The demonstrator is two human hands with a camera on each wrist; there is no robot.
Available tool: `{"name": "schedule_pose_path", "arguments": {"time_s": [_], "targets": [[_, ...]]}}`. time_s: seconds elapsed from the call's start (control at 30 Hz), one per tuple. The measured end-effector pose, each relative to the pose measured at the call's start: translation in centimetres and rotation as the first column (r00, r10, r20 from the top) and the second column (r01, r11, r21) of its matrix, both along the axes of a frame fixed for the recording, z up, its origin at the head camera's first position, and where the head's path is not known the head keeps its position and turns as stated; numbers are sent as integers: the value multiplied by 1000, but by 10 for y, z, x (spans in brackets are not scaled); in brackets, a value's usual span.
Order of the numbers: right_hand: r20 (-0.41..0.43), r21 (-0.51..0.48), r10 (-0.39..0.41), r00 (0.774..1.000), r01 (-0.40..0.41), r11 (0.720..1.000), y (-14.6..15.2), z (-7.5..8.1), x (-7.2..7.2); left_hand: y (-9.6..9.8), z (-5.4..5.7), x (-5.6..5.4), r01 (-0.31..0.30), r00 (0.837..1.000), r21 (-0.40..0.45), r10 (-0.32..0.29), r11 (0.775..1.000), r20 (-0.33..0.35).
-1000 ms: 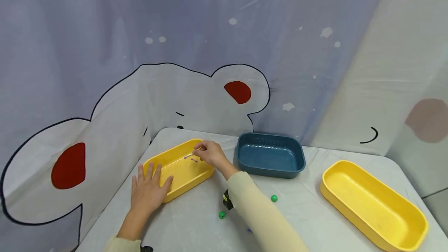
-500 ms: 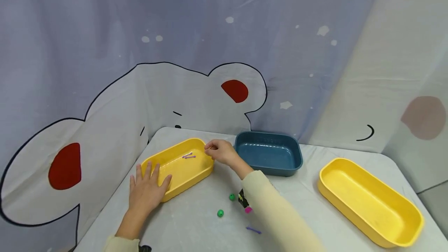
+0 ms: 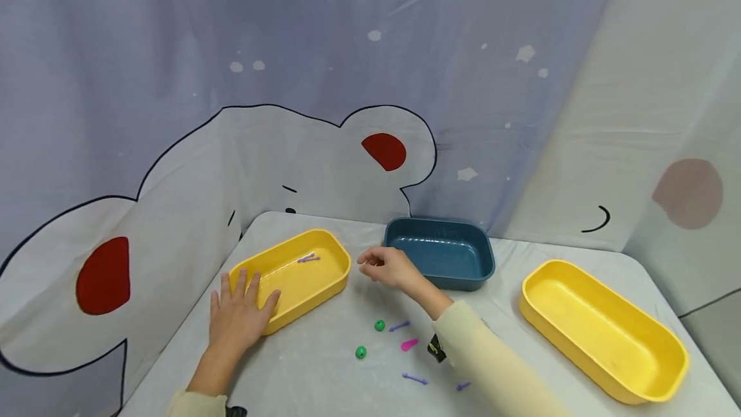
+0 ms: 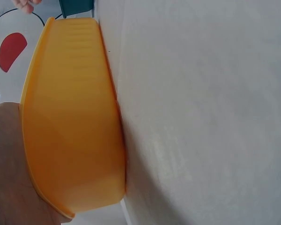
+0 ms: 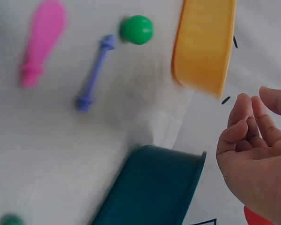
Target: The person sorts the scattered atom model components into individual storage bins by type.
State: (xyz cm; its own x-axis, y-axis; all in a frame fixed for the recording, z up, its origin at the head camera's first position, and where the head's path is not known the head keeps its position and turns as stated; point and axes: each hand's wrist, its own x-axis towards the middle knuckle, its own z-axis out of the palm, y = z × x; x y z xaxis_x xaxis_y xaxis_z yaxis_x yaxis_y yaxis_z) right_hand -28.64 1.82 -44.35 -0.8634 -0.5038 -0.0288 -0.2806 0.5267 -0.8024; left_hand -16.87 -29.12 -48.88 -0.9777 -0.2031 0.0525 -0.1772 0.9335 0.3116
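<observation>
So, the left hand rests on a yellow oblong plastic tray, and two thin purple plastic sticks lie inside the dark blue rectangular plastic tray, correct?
Not the dark blue tray: the head view shows both purple sticks inside the yellow tray that the left hand rests on.

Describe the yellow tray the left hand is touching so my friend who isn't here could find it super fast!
Start with the dark blue tray at the back of the white table. In the head view, the left yellow tray sits just left of it, with the left hand on its near end. Unlike the other yellow tray, over on the right, it has purple sticks lying inside.
</observation>
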Motion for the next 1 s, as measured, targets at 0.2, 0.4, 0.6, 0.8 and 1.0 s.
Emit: {"name": "schedule_pose_path", "arguments": {"time_s": [0.2,0.4,0.6,0.8,1.0], "targets": [[25,-38,6,1000,-5,999,25,-6,12,-1,-2,-3,-3,1000,4,3,1000,-5],[32,-62,9,999,-7,998,46,-12,20,-2,-2,-3,0,1000,5,0,1000,-16],[-13,-48,17,1000,-18,999,62,-21,27,-2,-1,-2,1,1000,8,-1,1000,-15],[-22,-27,36,999,-37,999,75,-31,36,-2,-1,-1,4,1000,-1,-4,1000,-12],[-20,-15,48,999,-48,999,82,-40,41,-1,-1,-2,5,1000,-2,-5,1000,-18]]}}
